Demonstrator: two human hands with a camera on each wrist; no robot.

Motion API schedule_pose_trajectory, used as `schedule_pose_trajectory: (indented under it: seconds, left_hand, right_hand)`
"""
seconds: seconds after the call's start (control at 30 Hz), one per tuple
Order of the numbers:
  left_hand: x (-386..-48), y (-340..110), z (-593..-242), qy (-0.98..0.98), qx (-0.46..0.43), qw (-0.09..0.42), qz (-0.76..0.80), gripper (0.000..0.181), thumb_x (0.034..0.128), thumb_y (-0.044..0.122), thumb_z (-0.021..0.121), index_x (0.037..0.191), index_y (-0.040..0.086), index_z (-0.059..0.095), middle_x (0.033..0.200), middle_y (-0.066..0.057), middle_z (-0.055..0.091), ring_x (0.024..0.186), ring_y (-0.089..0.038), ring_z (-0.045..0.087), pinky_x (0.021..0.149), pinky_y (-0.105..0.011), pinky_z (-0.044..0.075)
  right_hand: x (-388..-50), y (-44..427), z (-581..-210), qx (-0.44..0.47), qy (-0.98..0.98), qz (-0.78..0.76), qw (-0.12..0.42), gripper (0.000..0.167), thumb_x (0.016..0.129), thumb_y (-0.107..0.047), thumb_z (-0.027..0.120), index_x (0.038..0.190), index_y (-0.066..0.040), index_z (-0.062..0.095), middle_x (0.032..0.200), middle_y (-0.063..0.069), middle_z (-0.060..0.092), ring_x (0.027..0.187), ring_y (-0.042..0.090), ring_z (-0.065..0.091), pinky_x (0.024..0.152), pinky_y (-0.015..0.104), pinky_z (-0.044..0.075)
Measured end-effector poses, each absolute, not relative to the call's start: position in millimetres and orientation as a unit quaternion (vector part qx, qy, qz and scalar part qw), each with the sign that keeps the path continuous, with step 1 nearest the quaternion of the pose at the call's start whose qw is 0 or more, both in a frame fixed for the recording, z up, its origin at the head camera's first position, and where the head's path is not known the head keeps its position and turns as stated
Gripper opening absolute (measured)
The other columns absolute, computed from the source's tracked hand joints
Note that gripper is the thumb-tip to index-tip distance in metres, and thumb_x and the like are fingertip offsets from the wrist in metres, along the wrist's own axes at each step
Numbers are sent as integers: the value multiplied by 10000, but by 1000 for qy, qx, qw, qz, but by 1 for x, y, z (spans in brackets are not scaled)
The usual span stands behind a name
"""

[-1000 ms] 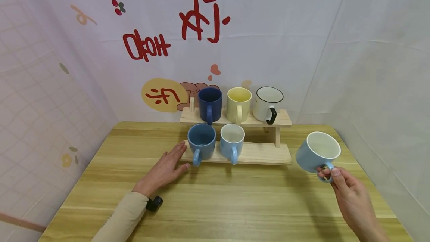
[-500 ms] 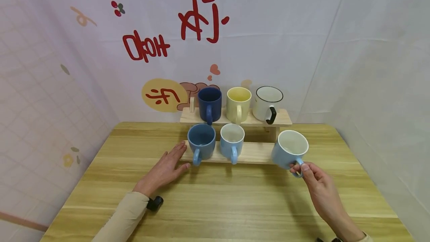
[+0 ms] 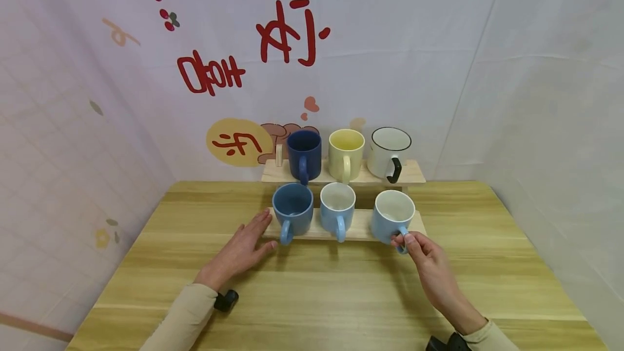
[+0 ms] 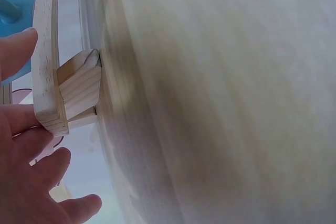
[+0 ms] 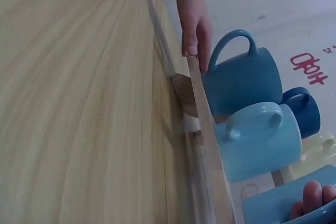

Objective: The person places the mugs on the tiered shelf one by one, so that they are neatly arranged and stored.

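My right hand pinches the handle of a light blue mug with a white inside. This mug is upright at the right part of the lower board of a wooden two-tier rack; I cannot tell if its base touches the wood. My left hand lies at the board's left end, fingers fairly straight and touching the end, as the left wrist view shows too. Beside it stands a darker blue mug. A smaller light blue mug stands in the middle of that board.
On the upper board stand a navy mug, a pale yellow mug and a white mug with a black rim and handle. The rack is on a wood-grain table. Behind hangs a printed white cloth.
My right hand has carried the light blue mug leftward from beside the rack to the right part of the lower board. My left hand has stayed at the board's left end.
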State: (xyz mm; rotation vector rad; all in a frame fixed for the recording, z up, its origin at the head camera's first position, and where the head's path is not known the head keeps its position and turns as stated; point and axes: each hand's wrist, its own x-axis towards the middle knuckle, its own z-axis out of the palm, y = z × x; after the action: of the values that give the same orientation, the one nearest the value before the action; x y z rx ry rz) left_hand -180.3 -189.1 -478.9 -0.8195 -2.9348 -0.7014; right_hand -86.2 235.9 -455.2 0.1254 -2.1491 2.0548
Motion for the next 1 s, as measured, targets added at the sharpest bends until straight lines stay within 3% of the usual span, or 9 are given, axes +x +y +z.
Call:
schedule_pose_trajectory:
  seconds: [0.4, 0.73, 1.0]
  left_hand:
    - [-177, -194, -477, -940, -256, 6, -224, 781, 1034, 454, 614, 1604, 0, 333, 1688, -152, 262, 1531, -405, 273, 1145, -718, 257]
    - [-177, -194, -469, -943, -253, -12, -215, 762, 1030, 433, 626, 1597, 4, 354, 1673, -158, 298, 1528, -426, 270, 1135, -736, 253]
    - [-182, -194, -460, -943, -255, -36, -211, 738, 1035, 392, 636, 1603, 16, 351, 1681, -147, 285, 1539, -417, 245, 1134, -747, 237]
  right_hand:
    - [-106, 217, -462, 40, -716, 690, 97, 391, 1120, -189, 483, 1143, 171, 634, 1054, 85, 716, 1025, 104, 671, 952, 189, 485]
    - [-111, 221, -454, 33, -773, 630, 70, 384, 1121, -238, 487, 1085, 94, 676, 1057, 185, 719, 999, 104, 649, 914, 170, 478]
    - [-111, 224, -450, 31, -775, 629, 48, 401, 1125, -261, 475, 1159, 92, 663, 1136, 194, 714, 1051, 103, 641, 940, 170, 468]
